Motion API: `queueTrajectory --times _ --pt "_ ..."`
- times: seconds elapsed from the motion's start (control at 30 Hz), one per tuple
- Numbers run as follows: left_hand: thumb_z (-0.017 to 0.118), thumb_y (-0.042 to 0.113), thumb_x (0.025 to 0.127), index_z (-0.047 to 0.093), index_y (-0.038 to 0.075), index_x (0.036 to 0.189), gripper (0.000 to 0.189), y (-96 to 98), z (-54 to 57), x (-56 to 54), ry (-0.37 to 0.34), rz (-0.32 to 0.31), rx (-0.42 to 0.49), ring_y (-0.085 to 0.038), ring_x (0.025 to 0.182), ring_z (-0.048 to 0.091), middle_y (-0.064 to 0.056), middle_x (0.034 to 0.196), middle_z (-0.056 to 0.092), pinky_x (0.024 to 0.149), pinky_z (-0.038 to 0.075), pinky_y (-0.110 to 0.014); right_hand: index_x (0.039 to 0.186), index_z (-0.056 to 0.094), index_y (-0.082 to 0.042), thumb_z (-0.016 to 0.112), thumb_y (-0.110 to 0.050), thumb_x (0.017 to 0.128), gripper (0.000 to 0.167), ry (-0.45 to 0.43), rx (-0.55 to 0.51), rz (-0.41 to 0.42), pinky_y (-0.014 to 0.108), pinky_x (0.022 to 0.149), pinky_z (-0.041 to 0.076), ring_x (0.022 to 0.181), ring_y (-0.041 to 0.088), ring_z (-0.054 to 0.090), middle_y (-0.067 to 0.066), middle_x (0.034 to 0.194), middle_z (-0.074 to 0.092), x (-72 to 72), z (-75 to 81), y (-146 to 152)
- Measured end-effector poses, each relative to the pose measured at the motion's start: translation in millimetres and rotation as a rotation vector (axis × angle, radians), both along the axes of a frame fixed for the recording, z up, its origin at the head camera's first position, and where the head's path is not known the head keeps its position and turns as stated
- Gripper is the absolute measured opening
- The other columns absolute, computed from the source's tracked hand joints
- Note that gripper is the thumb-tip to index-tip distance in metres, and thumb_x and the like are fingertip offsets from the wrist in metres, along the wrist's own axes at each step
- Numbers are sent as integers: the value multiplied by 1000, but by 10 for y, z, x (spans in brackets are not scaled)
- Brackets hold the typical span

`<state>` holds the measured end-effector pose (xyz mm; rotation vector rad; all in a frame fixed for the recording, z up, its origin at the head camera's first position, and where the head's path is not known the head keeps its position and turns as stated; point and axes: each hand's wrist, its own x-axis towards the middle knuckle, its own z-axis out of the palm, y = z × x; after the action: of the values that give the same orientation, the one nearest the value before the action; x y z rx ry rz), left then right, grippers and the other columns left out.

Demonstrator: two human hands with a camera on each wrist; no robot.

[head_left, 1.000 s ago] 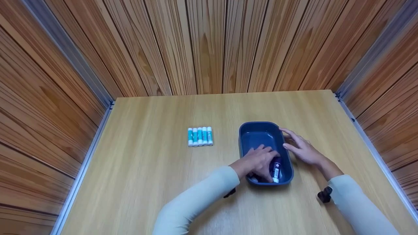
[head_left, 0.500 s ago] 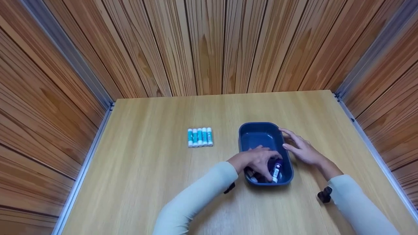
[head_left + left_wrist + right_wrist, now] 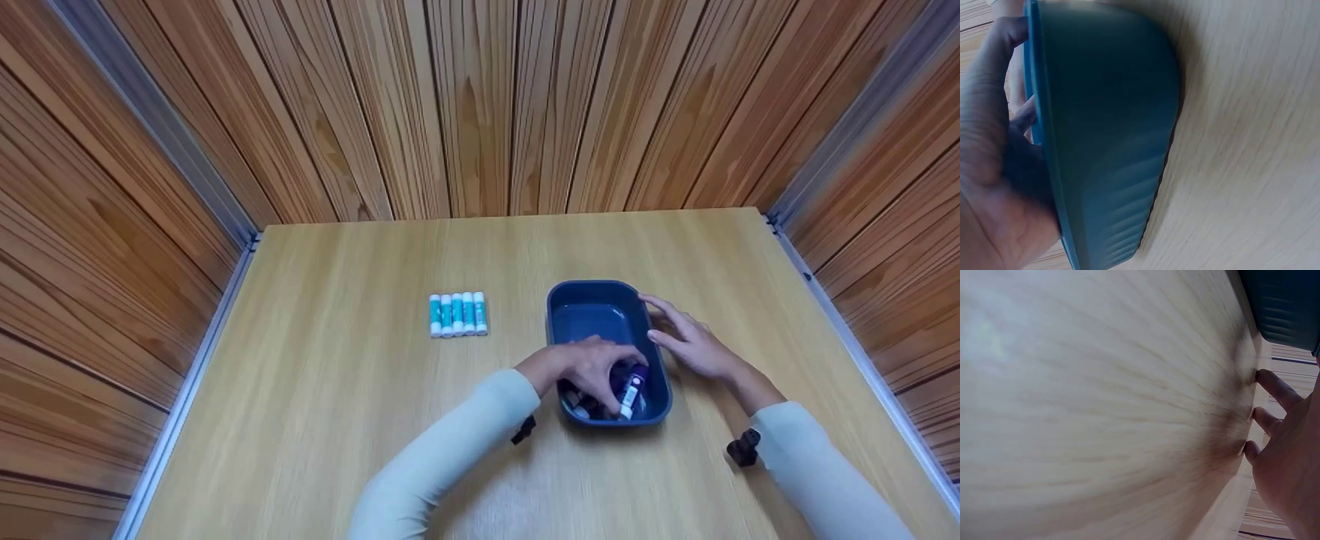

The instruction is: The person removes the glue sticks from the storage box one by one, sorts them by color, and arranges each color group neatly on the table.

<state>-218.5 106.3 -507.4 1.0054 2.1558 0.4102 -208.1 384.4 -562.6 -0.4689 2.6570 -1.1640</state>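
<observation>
In the head view my left hand [image 3: 589,367] reaches over the left rim into a dark blue plastic bin [image 3: 592,286]. Its thumb and fingers pinch a purple and white glue stick [image 3: 632,391] by its ends, low in the bin. Beside it, partly hidden under the hand, lie other dark tubes with white ends [image 3: 579,411]. The left wrist view shows mostly the bin's outer wall [image 3: 1112,112], the fingers dipping behind its rim. My right hand [image 3: 697,345] rests against the bin's right side with fingers spread; several fingertips [image 3: 1264,375] touch the table in the right wrist view.
A neat row of several teal and white glue sticks [image 3: 458,315] lies on the wooden table [image 3: 337,337] left of the bin. Wood-plank walls [image 3: 480,105] with grey metal corner rails enclose the table at the back and sides.
My left hand has shifted slightly left and its fingers have spread to the ends of the purple glue stick, which now leans more. The right hand and the bin stay nearly still.
</observation>
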Motion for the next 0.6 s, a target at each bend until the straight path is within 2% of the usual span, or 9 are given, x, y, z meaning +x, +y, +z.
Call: queueTrajectory --times 0.27,0.6 --pt "87 54 95 41 43 170 89 -82 95 -53 5 -8 43 -17 164 40 10 177 46 139 38 -46 180 22 -24 54 -30 120 68 -3 -5 -5 91 125 26 161 61 43 32 173 47 -6 8 -5" --pt "89 50 93 40 38 172 94 -176 218 -133 18 22 123 -19 167 39 7 179 46 140 39 -50 180 21 -24 51 -30 121 67 8 -20 17 92 124 28 159 62 45 33 172 49 -8 -18 17"
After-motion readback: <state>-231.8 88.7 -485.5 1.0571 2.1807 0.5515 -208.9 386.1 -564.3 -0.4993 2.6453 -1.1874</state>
